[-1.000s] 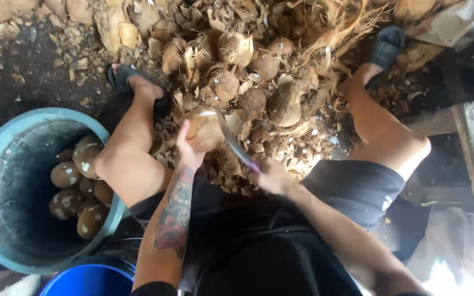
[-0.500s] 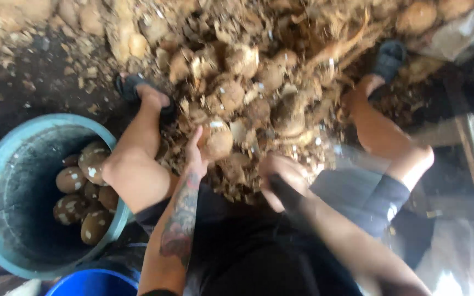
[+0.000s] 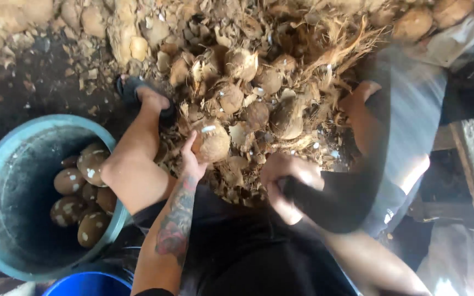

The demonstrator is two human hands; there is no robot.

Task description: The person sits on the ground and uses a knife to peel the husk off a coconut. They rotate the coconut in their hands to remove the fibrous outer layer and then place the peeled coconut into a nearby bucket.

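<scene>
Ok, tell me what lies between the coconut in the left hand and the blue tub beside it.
The person's own left leg lies between the coconut, held by the left hand, and the blue tub of peeled coconuts. The knee sits against the tub's rim. Nothing else visibly blocks that path.

Rough, fibrous coconut husks (image 3: 259,109); a smooth, seemingly plastic tub (image 3: 6,181); matt peeled coconuts (image 3: 78,197).

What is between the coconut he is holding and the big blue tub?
In the head view, the person's bent left leg lies between the held coconut and the blue tub.
</scene>
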